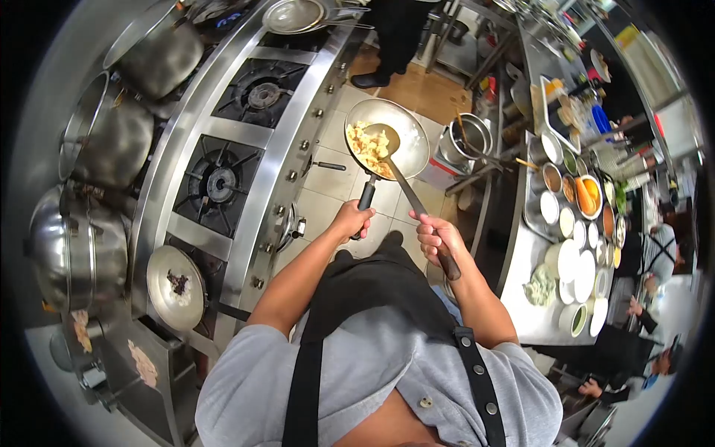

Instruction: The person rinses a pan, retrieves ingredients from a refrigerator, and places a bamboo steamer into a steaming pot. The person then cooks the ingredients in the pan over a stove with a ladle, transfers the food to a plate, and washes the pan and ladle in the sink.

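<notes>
Gripped in my left hand (351, 221) is the black handle of a wok (410, 141), which hangs over the floor between stove and counter. Pale yellow food pieces (367, 145) lie in the wok's left part. My right hand (439, 237) is closed round the wooden-ended handle of a metal ladle (407, 188). The ladle's bowl is inside the wok, against the food. Both hands are in front of the black apron (372, 298), with the right one a little lower in view.
On the left, a stove (195, 141) has burners and a pan (170, 287) holding dark and white food. Large pots (112, 141) stand beyond. At right, a counter (514, 298) bears bowls and sauces. A person's legs (395, 37) are ahead; other people stand far right.
</notes>
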Motion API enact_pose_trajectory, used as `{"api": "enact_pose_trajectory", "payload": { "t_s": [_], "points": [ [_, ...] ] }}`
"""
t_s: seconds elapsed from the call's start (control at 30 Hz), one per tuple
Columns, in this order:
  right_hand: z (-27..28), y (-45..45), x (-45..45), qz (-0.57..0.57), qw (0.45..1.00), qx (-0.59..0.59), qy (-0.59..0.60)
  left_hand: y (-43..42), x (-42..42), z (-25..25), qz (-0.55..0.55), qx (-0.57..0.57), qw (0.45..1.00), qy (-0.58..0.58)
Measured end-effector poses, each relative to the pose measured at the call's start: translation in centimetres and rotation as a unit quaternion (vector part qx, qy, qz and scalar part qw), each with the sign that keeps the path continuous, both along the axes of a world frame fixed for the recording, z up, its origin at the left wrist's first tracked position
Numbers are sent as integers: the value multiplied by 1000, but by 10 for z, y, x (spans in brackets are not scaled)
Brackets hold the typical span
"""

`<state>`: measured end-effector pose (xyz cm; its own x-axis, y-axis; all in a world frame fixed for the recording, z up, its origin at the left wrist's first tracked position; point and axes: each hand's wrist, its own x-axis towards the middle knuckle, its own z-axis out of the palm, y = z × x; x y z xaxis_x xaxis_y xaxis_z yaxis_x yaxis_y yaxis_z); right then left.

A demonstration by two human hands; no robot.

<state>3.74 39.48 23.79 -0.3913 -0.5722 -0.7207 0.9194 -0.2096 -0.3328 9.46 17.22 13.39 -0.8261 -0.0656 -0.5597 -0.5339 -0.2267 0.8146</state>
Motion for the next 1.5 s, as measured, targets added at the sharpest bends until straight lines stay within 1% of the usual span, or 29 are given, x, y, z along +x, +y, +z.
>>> {"api": "enact_pose_trajectory", "payload": {
  "t_s": [0.07, 0.1, 0.13, 0.17, 0.2, 0.23, 0.27, 0.3, 0.4, 0.47, 0.53, 0.57, 0.67, 0.7, 0.73, 0.8, 0.83, 0.9, 1.0, 1.03, 1.1, 1.13, 1.17, 1.2, 1.23, 1.27, 1.3, 1.4, 1.5],
  "points": [
    [16, 12, 17, 55, 980, 107, 161, 7, 7, 3, -11, 50, 999, 4],
    [22, 19, 26, 84, 954, 163, 239, 11, 10, 5, -14, 76, 997, 6],
    [26, 26, 35, 114, 917, 218, 313, 15, 13, 6, -17, 103, 995, 7],
    [14, 38, 36, 176, 870, 279, 367, 19, 15, 7, -26, 109, 994, 13],
    [12, 49, 44, 204, 786, 347, 469, 23, 16, 7, -35, 115, 993, 19],
    [18, 57, 55, 228, 685, 409, 559, 28, 18, 13, -43, 121, 991, 23],
    [25, 64, 63, 249, 568, 461, 634, 34, 21, 18, -51, 118, 991, 27],
    [35, 73, 67, 259, 578, 470, 614, 38, 25, 24, -58, 115, 991, 30],
    [43, 109, 76, 270, 542, 514, 607, 51, 40, 34, -74, 108, 990, 41],
    [36, 133, 73, 238, 504, 530, 639, 62, 53, 38, -80, 99, 991, 47],
    [27, 154, 66, 227, 544, 533, 607, 77, 68, 46, -84, 82, 992, 47],
    [15, 167, 69, 193, 523, 510, 655, 85, 74, 51, -88, 62, 993, 50],
    [-8, 191, 102, 164, 763, 380, 496, 113, 96, 54, -102, 1, 994, 43],
    [-14, 195, 118, 146, 847, 317, 401, 124, 100, 52, -110, -22, 993, 34],
    [-12, 189, 136, 112, 907, 260, 311, 133, 104, 51, -119, -44, 992, 25],
    [-19, 182, 165, 27, 973, 138, 180, 154, 114, 54, -132, -93, 987, -19],
    [-25, 185, 171, -4, 990, 81, 114, 162, 120, 55, -140, -118, 982, -39],
    [-43, 190, 177, -68, 997, -34, -19, 173, 135, 25, -121, -87, 988, -41],
    [-49, 207, 177, -81, 989, -110, -59, 177, 150, 7, -111, -47, 992, -27],
    [-43, 212, 180, -78, 991, -99, -40, 176, 153, 6, -110, -33, 993, -19],
    [-20, 213, 190, -25, 996, 23, 84, 173, 156, 6, -101, 10, 995, -12],
    [-8, 213, 192, 3, 985, 85, 147, 171, 154, 9, -96, 32, 995, -6],
    [2, 213, 192, 81, 949, 191, 238, 169, 153, 12, -98, 38, 995, -2],
    [-1, 213, 194, 118, 895, 249, 351, 165, 151, 16, -100, 43, 994, 3],
    [-4, 210, 200, 152, 823, 302, 457, 161, 148, 22, -103, 48, 993, 7],
    [-4, 208, 205, 184, 734, 349, 552, 157, 147, 26, -102, 53, 993, 10],
    [0, 211, 210, 195, 657, 393, 614, 152, 144, 30, -101, 59, 993, 13],
    [43, 208, 212, 274, 550, 512, 600, 135, 144, 47, -117, 48, 992, 24],
    [38, 204, 193, 277, 469, 546, 637, 114, 149, 56, -134, 38, 989, 39]
  ]
}}
